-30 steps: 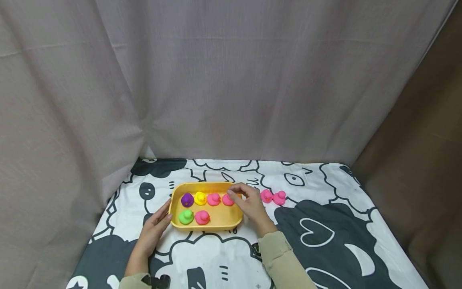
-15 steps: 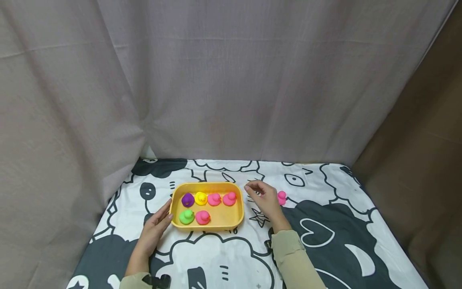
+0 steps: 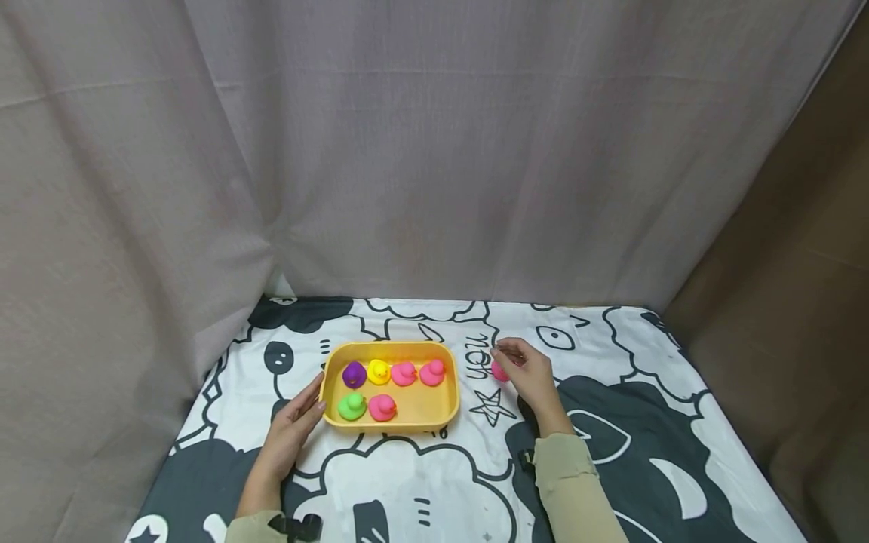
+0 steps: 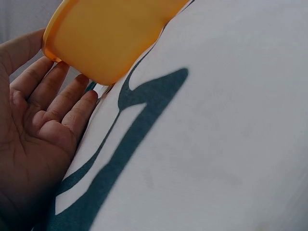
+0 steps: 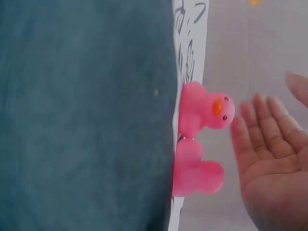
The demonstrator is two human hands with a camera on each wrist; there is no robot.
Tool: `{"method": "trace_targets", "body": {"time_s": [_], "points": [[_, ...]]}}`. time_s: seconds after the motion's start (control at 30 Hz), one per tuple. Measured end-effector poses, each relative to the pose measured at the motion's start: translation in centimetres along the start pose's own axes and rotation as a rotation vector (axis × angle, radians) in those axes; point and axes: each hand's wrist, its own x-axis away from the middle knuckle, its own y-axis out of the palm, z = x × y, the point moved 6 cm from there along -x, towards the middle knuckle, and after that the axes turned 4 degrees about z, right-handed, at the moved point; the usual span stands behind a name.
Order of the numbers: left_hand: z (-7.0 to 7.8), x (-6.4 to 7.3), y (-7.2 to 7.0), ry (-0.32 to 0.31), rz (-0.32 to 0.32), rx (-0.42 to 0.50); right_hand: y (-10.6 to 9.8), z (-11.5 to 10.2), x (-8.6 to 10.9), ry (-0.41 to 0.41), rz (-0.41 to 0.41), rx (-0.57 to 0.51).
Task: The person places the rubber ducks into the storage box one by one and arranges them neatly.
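Note:
My left hand (image 3: 290, 434) rests against the left end of a yellow tray (image 3: 414, 422), with fairly straight fingers (image 4: 57, 91) touching the tray's end (image 4: 106, 43) in the left wrist view. My right hand (image 3: 532, 373) holds nothing and hovers over two pink rubber ducks on the cloth. One pink duck (image 5: 207, 110) faces the right wrist camera, its head close to the fingertips. Beside it stands a second pink duck (image 5: 197, 168); the right hand hides that one in the head view. The right thumb is apart from the fingers.
Inside the tray stand a purple duck (image 3: 354, 375), a yellow duck (image 3: 378, 372), a green duck (image 3: 351, 406) and several pink ducks (image 3: 382, 408). Under everything lies a printed black-and-white cloth (image 3: 421, 490). Grey curtains (image 3: 434, 166) close off the back and sides.
My right hand has let go of a pink duck at the tray's right end and moved right to the two ducks on the cloth. The left hand has stayed at the tray.

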Motion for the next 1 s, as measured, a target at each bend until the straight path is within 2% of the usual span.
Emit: {"method": "trace_targets", "body": {"time_s": [0.13, 0.43, 0.67, 1.0], "points": [[0.1, 0.0, 0.0, -0.007, 0.0, 0.001, -0.1, 0.8, -0.2, 0.059, -0.03, 0.056], [0.1, 0.1, 0.1, -0.016, 0.007, -0.002, -0.2, 1.7, -0.2, 0.097, -0.074, 0.095], [0.1, 0.0, 0.1, -0.009, 0.007, -0.009, 0.0, 2.3, -0.1, 0.1, -0.121, 0.111], [0.0, 0.2, 0.0, -0.012, 0.007, -0.005, -0.1, 2.2, 0.0, 0.066, -0.127, 0.104]]}}
